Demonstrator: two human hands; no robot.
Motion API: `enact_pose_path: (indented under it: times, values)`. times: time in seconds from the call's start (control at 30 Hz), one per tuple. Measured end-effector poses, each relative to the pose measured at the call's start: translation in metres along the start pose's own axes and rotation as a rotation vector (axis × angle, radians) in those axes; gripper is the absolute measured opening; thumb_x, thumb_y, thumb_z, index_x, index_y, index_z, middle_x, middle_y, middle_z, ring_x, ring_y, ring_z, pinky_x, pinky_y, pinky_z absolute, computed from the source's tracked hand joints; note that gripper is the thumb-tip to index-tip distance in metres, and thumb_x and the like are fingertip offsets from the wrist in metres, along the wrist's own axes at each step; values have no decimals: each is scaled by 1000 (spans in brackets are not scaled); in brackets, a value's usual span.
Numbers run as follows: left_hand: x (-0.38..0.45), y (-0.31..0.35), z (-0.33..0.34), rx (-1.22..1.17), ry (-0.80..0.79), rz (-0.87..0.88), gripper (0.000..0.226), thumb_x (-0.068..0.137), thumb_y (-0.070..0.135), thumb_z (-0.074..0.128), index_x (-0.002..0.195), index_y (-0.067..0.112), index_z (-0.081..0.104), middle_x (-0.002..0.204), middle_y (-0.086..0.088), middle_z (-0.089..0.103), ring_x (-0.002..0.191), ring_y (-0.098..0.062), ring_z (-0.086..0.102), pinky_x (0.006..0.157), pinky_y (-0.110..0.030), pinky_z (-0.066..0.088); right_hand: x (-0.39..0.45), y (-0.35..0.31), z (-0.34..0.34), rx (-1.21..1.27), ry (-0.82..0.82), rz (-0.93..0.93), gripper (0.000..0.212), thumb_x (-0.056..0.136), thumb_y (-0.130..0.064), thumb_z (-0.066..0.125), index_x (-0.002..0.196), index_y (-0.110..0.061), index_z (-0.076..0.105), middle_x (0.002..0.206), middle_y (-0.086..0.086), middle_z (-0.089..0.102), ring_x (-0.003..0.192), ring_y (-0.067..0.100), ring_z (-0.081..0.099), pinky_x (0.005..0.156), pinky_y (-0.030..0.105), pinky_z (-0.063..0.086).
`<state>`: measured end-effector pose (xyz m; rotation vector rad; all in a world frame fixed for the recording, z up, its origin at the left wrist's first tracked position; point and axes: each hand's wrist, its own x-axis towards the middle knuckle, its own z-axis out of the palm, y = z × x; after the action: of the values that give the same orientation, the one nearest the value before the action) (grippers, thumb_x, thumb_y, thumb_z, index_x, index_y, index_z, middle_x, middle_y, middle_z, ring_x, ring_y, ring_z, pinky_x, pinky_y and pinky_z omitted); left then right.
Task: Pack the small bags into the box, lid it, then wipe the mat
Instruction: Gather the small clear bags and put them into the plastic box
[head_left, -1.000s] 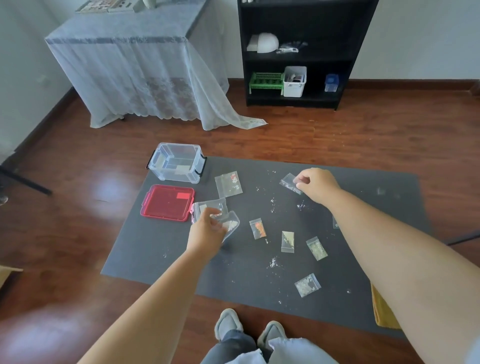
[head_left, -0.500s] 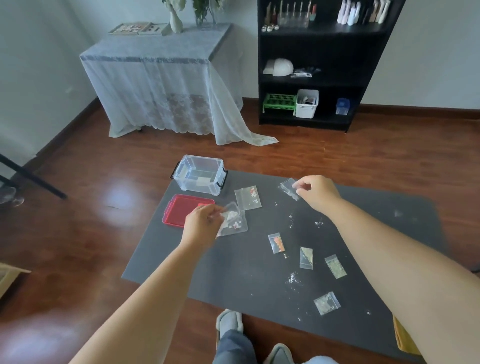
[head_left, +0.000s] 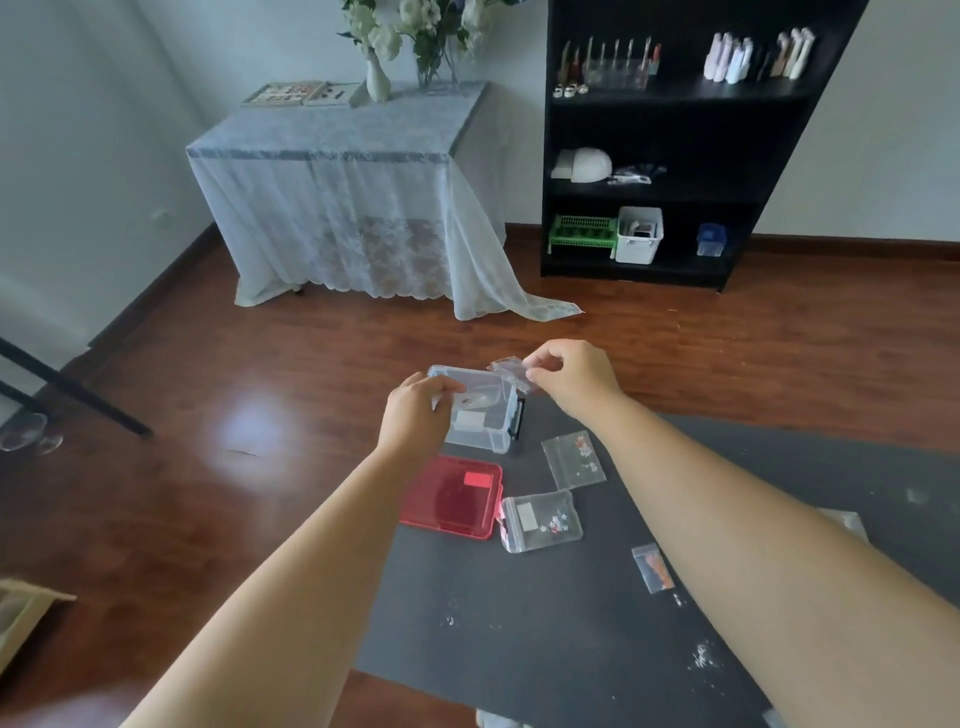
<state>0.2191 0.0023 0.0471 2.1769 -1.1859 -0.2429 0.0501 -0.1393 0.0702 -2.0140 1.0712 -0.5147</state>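
Both hands now up over clear box at mat's far left corner, moved off mat; left hand pinching bag inside box, right hand pinching small bag at rim; packing just begun; three bags visible on mat, red lid off, near side of box

Both bare forearms extend forward from the near edge, converging toward the centre. Left hand: palm down, fingers curled, thumb and forefinger pinched together. Right hand: slightly farther, fingers bent, fingertips pinched, pointing left. The hands are near, not touching.
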Motion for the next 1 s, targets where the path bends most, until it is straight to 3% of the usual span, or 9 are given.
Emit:
enact_pose_path:
  times: [0.13, 0.27, 0.4, 0.5, 0.6, 0.7, 0.87, 0.93, 1.0]
  values:
    - [32, -18, 17, 50, -130, -36, 33, 93, 7, 49, 111, 21, 73, 97, -3, 55, 78, -19, 53, 71, -24, 44, 9, -4, 24, -14, -35, 25, 16, 85, -18, 66, 76, -32, 68, 85, -15, 65, 70, -2, 56, 53, 14, 37]
    - [57, -31, 27, 108, -271, -25, 38, 94, 12, 44, 119, 32, 65, 125, 3, 61, 106, -19, 53, 86, -29, 43, 17, 0, 43, -2, -73, 45, 15, 87, -15, 64, 82, -29, 70, 90, -9, 69, 80, 5, 59, 59, 11, 38]
    - [64, -38, 34, 404, -342, 7, 42, 95, 17, 38, 121, 46, 53, 116, 17, 63, 113, -20, 34, 84, -33, 21, 23, 3, 60, -56, -118, 49, 20, 88, -12, 59, 86, -27, 73, 88, -11, 65, 70, 2, 54, 57, 13, 37]
    - [64, -46, 36, 420, -389, 9, 42, 96, 19, 36, 121, 48, 51, 121, 20, 59, 116, -20, 28, 85, -34, 18, 24, 7, 72, -144, -174, 56, 26, 90, -9, 53, 94, -22, 75, 85, -14, 64, 62, 0, 51, 54, 15, 35]
    - [60, -54, 33, 310, -369, 24, 36, 98, 28, 37, 125, 46, 53, 133, 14, 48, 121, -25, 28, 95, -38, 22, 26, 8, 79, -255, -251, 53, 30, 94, -11, 49, 104, -24, 74, 103, -7, 70, 80, 12, 59, 64, 22, 40]
    - [50, -58, 26, 129, -217, -6, 32, 96, 27, 45, 123, 40, 57, 129, 11, 49, 117, -25, 34, 91, -33, 24, 27, 6, 87, -338, -284, 43, 33, 96, -15, 45, 114, -28, 69, 116, 3, 66, 111, 21, 57, 80, 29, 47]
    - [2, -50, 24, -193, 28, -21, 27, 91, 15, 56, 117, 23, 61, 114, 5, 53, 105, -24, 49, 92, -39, 41, 30, 2, 100, -310, -304, 55, 28, 93, -20, 53, 116, -31, 66, 122, 3, 60, 109, 22, 55, 87, 33, 47]
    - [-23, -42, 29, -262, 20, -2, 27, 90, 13, 57, 115, 22, 60, 109, 12, 50, 102, -19, 52, 87, -41, 47, 30, 2, 99, -310, -258, -32, 28, 92, -22, 60, 119, -28, 66, 126, -1, 57, 114, 21, 49, 97, 37, 41]
    - [-41, -37, 36, -248, -70, 35, 28, 89, 14, 57, 115, 23, 58, 108, 15, 51, 102, -17, 53, 86, -39, 48, 27, 4, 91, -208, -100, -102, 27, 89, -18, 65, 115, -23, 69, 121, -2, 57, 111, 18, 50, 96, 34, 41]
